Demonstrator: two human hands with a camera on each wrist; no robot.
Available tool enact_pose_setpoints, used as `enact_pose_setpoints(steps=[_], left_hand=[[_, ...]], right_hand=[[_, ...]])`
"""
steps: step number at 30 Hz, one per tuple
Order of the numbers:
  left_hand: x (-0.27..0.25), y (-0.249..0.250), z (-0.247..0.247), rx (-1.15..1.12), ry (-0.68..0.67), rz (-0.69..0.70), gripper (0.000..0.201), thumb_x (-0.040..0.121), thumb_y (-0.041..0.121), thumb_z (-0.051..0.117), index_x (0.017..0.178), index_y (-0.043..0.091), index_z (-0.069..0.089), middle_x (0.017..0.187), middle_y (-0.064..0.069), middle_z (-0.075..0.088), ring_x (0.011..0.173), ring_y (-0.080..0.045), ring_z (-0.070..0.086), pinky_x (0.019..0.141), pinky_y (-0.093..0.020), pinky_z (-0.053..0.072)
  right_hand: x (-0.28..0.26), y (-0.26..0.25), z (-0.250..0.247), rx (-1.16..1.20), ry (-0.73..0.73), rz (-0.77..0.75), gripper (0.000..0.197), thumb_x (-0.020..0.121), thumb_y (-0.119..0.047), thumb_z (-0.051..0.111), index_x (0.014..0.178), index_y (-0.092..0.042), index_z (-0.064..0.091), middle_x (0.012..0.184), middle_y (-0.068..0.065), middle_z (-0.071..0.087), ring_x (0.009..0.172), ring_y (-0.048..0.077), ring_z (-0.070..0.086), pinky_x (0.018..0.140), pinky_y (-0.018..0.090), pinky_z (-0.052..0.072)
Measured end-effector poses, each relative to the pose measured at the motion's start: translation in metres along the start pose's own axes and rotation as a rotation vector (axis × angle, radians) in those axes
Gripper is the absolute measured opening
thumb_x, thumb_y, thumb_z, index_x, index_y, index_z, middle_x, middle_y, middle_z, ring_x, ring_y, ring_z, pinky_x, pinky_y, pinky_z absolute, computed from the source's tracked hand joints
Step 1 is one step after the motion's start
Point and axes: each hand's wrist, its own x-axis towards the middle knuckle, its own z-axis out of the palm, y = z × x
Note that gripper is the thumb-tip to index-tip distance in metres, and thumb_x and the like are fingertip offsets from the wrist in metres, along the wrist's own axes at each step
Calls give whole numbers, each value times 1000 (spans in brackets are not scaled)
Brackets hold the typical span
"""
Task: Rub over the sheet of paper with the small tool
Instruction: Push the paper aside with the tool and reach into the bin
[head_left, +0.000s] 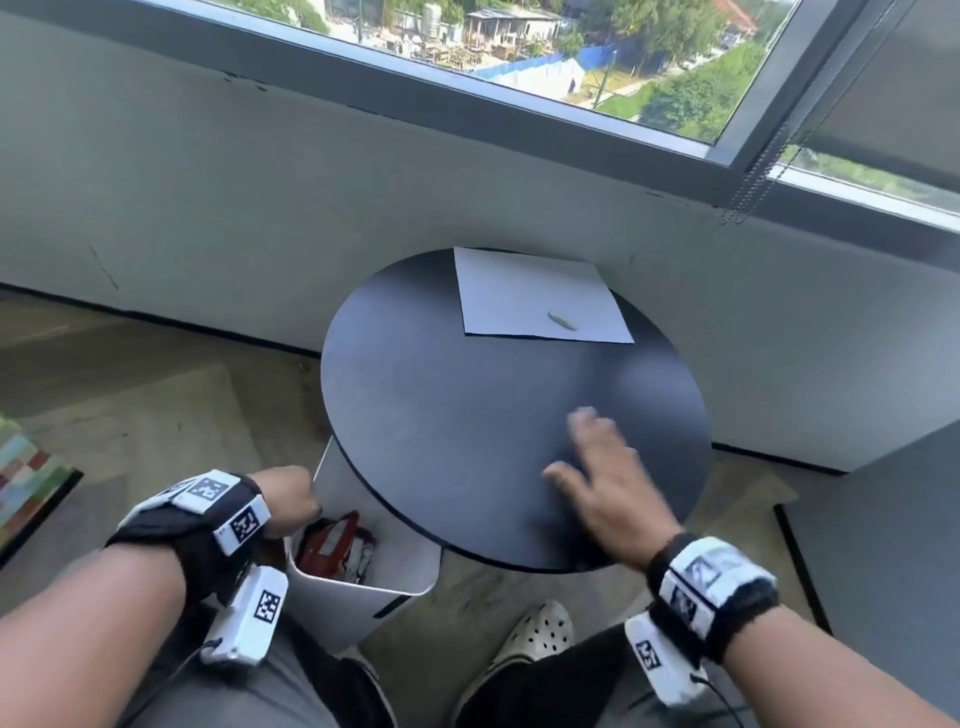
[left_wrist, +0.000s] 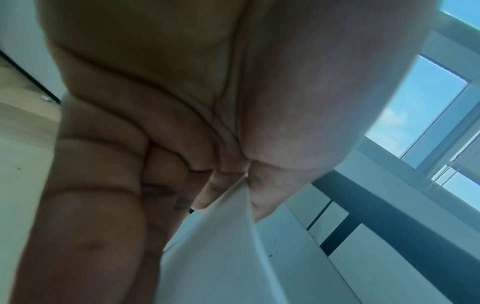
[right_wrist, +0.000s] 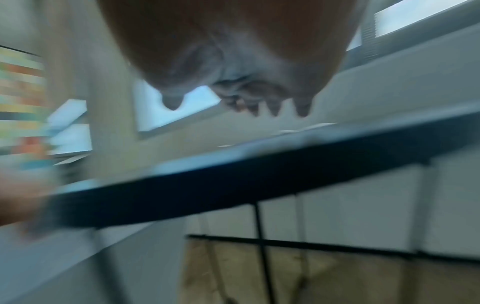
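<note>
Occupying the centre of the head view, the round black table (head_left: 467, 441) stands against the wall below the window (head_left: 597, 57). The sheet of paper (head_left: 535, 299) lies flat at the table's upper edge in the frame, one corner overhanging the rim toward the wall. At lower centre-left, a white bin (head_left: 395, 561) sits partly under the table, with red packaging inside.

The right hand (head_left: 608, 483) is over the lower right part of the tabletop, fingers spread and straight, holding nothing; it is motion-blurred, and contact with the surface cannot be determined. The left hand (head_left: 288, 499) is at lower left, off the table, with its fingers curled onto the bin's rim; the left wrist view shows thumb and fingers pinching a thin white edge.

The small tool (head_left: 562, 320) rests on the sheet, near its lower right corner. It is a slim pale sliver; its long axis runs diagonally, from upper left to lower right in the frame.

Key relation: the tool lies above the right hand in the frame and slightly left of it, well apart, with bare tabletop between. The right hand is the nearer hand, and judged best placed to reach. A pinch across the tool's narrow width appears appropriate.
</note>
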Motion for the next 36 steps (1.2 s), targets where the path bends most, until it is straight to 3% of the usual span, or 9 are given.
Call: enact_pose_setpoints(steps=[3, 8, 11, 14, 17, 24, 28, 31, 36], left_hand=[[-7, -1, 6, -60, 4, 41, 30, 94, 21, 47, 110, 5, 66, 113, -14, 68, 102, -28, 64, 66, -23, 41], [-18, -1, 5, -149, -1, 75, 28, 95, 16, 46, 110, 5, 67, 115, -14, 68, 103, -28, 63, 70, -21, 41], [-27, -2, 3, -211, 16, 112, 26, 97, 20, 47, 109, 9, 67, 115, -11, 68, 98, -23, 62, 69, -19, 44], [-33, -1, 4, -275, 37, 136, 29, 99, 28, 46, 115, 13, 67, 116, -5, 68, 102, -19, 62, 80, -21, 44], [-36, 4, 3, -288, 40, 137, 27, 100, 24, 45, 116, 14, 65, 115, -5, 65, 96, -16, 57, 74, -19, 37], [-39, 4, 6, -324, 38, 161, 26, 101, 26, 43, 120, 19, 60, 123, -3, 63, 101, -14, 56, 80, -20, 40], [-43, 4, 6, -349, 37, 178, 26, 101, 26, 44, 121, 20, 60, 127, -4, 63, 101, -13, 55, 83, -20, 40], [-44, 2, 5, -367, 55, 182, 29, 101, 27, 45, 123, 18, 61, 126, -3, 63, 103, -14, 56, 85, -21, 41], [-46, -2, 3, -389, 76, 168, 20, 97, 16, 48, 110, 19, 62, 114, -1, 65, 98, -16, 59, 80, -22, 43]], right_hand=[[6, 34, 1, -186, -46, 514, 88, 86, -76, 13, 152, -17, 18, 163, 6, 9, 148, 27, 5, 116, 56, 13], [-16, -66, 43, -172, -206, 53, 84, 90, -74, 12, 156, -23, -4, 161, -4, -21, 146, 19, -23, 117, 52, -12], [-16, -89, 30, 32, -275, -208, 92, 83, -80, 14, 156, -25, 1, 163, -9, -6, 147, 6, -14, 121, 41, -7], [14, -33, 9, -35, 11, 173, 93, 83, -79, 20, 155, -21, 12, 164, -1, 6, 150, 16, 0, 120, 49, 6], [11, -9, 12, -149, -68, 507, 82, 92, -70, 19, 155, -19, 12, 164, 3, -1, 149, 26, -3, 117, 59, 6], [-39, -121, 54, 7, -268, -186, 86, 87, -77, 6, 153, -27, -16, 156, -11, -30, 140, 4, -33, 118, 39, -15], [-19, -45, 29, 24, 63, 232, 103, 75, -84, -6, 156, -21, 2, 164, -4, -8, 149, 12, -12, 120, 47, -2], [-22, -9, 20, -146, -49, 534, 103, 74, -79, -3, 156, -17, 8, 164, 4, -5, 150, 23, -7, 118, 56, 2], [-34, -105, 69, -174, -186, 210, 85, 88, -74, 2, 151, -22, -18, 155, -1, -34, 141, 22, -35, 115, 52, -18]])
